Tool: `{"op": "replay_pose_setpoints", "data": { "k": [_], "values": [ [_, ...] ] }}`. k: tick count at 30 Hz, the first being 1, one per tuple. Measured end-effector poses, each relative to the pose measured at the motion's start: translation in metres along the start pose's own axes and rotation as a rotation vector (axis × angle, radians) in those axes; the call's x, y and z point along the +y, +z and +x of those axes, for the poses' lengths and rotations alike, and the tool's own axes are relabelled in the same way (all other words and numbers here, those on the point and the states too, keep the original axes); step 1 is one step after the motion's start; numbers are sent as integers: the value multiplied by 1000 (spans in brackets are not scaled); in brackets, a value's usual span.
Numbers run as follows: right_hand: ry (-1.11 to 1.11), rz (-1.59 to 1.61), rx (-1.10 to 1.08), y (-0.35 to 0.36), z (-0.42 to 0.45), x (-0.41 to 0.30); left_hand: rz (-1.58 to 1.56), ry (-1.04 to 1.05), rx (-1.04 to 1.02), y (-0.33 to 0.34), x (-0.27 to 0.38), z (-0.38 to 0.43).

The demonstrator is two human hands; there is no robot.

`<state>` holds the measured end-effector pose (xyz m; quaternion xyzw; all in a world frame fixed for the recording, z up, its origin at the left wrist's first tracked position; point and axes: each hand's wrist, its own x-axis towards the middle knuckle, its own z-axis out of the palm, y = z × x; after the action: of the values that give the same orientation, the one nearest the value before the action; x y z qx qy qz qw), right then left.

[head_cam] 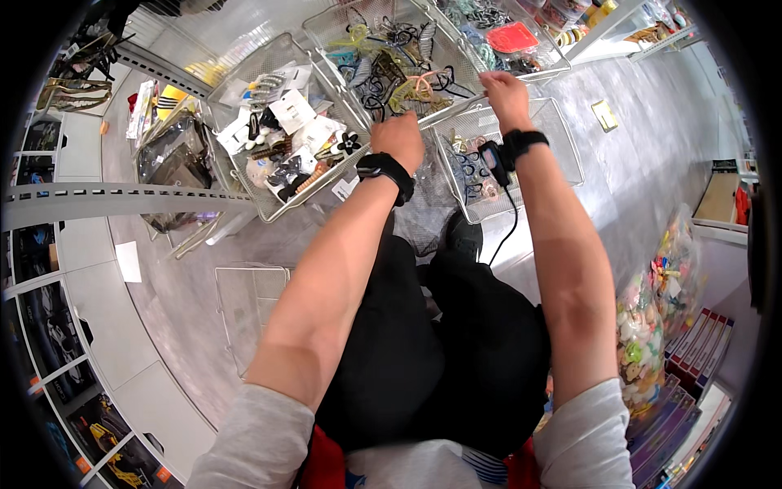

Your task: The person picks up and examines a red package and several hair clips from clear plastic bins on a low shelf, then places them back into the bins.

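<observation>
A wire mesh basket (451, 111) full of plastic hair claw clips (400, 73) lies in front of me. My left hand (398, 140) is closed at its near left corner, the fingertips hidden from view. At the near right corner, my right hand (508, 101) grips the metal rim. To the left stands another mesh basket (235, 174) holding carded hair clips, coil hair ties and a black flower clip (349, 143). Below my right forearm, a smaller mesh basket (553, 156) on the floor contains small hair clips (469, 168).
An empty wire basket (244, 305) sits on the floor beside my left forearm. A metal shelf upright (128, 198) juts in from the left. A cable (510, 229) hangs from my right wrist device. Plastic bags of small colourful items (638, 342) stand at right.
</observation>
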<state>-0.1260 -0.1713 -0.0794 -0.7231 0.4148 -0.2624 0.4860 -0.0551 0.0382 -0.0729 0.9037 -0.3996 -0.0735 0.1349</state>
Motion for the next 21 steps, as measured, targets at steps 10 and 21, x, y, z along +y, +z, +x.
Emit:
{"op": "replay_pose_setpoints", "data": {
  "k": [10, 21],
  "values": [
    [-143, -626, -400, 104, -27, -39, 56, 97, 53, 11, -9, 10],
    [-196, -620, -651, 98, 6, -13, 167, 122, -40, -2, -4, 17]
  ]
}}
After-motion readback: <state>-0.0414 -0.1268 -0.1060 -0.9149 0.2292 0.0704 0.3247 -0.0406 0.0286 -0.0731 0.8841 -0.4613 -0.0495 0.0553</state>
